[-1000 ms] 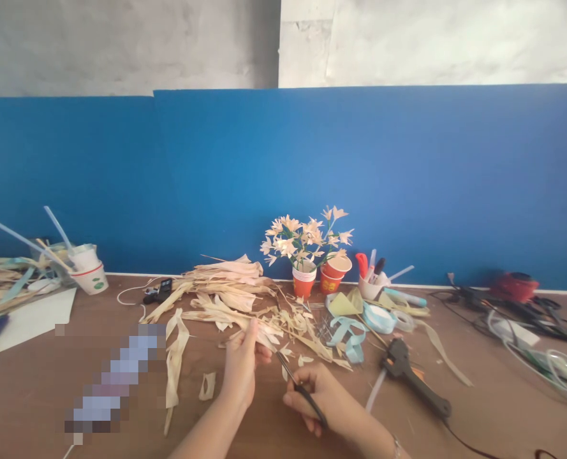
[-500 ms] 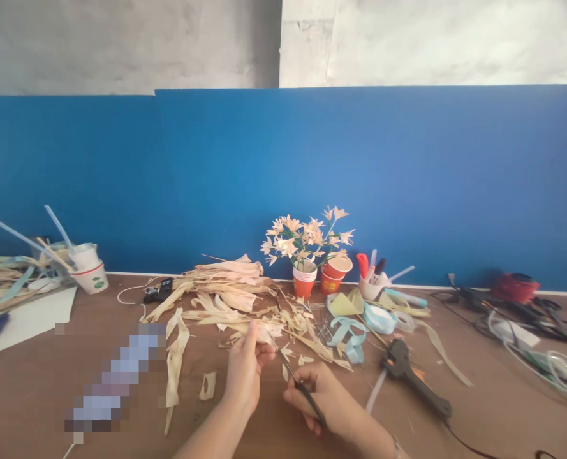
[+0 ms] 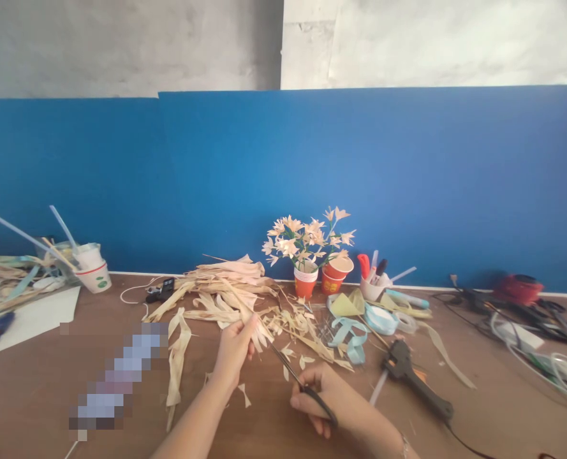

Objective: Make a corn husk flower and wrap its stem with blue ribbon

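My left hand is closed, pinching a pale strip of dried corn husk between thumb and fingers. The strip's lower end fans out toward the right. My right hand is wrapped around the dark handles of a pair of scissors, whose blades point up and left at the husk's edge. From this angle I cannot tell whether the blades touch it. A small triangular scrap lies on the table beside my left wrist. Behind my hands spreads a pile of dried husks.
Husk flowers stand in stacked red paper cups. To the right are blue ribbon, a black glue gun and tangled cables. A white cup stands at the left, near a pixelated object.
My left hand has shifted left and turned, so the husk's fanned end now shows. The scissors have moved slightly right and down. A small scrap has appeared on the table below the left hand.
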`<state>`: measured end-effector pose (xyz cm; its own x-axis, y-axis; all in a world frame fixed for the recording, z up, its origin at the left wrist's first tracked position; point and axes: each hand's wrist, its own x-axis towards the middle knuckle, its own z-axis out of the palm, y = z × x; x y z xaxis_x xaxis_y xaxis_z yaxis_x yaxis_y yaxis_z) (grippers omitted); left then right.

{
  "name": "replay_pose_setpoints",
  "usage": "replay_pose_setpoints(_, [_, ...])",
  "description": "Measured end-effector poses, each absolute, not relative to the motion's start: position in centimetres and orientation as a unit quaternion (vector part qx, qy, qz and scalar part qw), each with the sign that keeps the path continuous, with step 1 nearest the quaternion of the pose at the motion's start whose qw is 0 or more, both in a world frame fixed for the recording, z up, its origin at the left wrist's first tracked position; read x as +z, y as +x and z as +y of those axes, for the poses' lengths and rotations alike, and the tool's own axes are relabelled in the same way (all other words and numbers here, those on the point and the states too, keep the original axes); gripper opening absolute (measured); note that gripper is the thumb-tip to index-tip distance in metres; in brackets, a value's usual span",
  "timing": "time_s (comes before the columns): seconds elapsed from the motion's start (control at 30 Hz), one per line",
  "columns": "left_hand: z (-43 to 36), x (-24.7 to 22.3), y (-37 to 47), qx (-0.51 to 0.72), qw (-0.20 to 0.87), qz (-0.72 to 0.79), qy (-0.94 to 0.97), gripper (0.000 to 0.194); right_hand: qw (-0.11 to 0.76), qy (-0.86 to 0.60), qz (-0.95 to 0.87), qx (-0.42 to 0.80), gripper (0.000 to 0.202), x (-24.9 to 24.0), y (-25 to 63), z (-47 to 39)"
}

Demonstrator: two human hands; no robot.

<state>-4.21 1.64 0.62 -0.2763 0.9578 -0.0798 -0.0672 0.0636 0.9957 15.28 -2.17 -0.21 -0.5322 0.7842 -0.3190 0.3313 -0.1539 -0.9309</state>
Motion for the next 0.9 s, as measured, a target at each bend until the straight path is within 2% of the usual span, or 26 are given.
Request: replay_pose_setpoints(0.9, [1.51,0.07,-3.7,0.443,0.524,0.557,0.467,0.042,0.157,-0.443,-0.632,0.616,0.02,0.07,15.18,-1.94])
